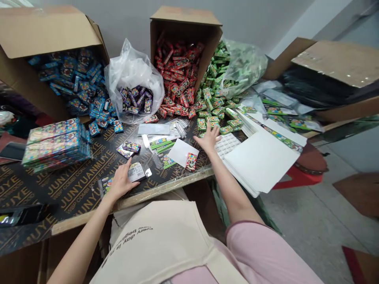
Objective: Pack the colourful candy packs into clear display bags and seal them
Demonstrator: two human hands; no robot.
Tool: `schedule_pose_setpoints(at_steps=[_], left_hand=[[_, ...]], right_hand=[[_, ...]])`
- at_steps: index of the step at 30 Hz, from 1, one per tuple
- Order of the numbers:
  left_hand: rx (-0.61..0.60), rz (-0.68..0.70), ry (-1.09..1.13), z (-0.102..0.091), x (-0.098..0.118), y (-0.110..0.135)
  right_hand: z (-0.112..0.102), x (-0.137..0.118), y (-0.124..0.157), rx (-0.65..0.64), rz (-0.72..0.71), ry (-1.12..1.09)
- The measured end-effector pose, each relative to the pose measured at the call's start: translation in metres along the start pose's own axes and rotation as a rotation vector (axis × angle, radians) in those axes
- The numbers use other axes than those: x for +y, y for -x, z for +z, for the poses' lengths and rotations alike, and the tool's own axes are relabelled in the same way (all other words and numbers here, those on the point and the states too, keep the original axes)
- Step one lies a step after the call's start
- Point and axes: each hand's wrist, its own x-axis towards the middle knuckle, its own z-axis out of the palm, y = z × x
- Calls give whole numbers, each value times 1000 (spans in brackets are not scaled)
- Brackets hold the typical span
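My left hand (121, 180) rests on the table's near edge, thumb and index finger spread around the left end of a dark flat pack (137, 172) with a barcode label. Just beyond its fingertips lie a purple small box (131, 146) and another colourful one. My right hand (209, 139) reaches forward with fingers spread, its tips at the near side of the green small boxes (212, 119); whether it touches one I cannot tell. Between the hands, a red small box (191, 161) overlaps a white card (181, 152).
Blue boxes (79, 79) fill a carton at left, purple ones (136, 100) a plastic bag, red ones (180, 75) a middle carton. A stack of wrapped packs (56, 144) stands at left. White sheets (263, 157) overhang the table's edge at right, beside a red stool (304, 177).
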Motion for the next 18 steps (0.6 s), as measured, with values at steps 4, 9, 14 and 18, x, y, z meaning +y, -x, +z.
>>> schedule_pose_setpoints(at_steps=[4,9,14,18], left_hand=[[-16,-15,-30,4,-3,4],[94,-82,254,-5,33,-11],[56,-304,978,-10,86,-40],[90,-466,1307,-12,98,-46]], right_hand=[[-7,39,-20,-49,32,-11],[-18,-31,44,-18,-444,-501],[-29,-116,117,-230,-811,-669],[-28,-139,137,-270,-903,-703]])
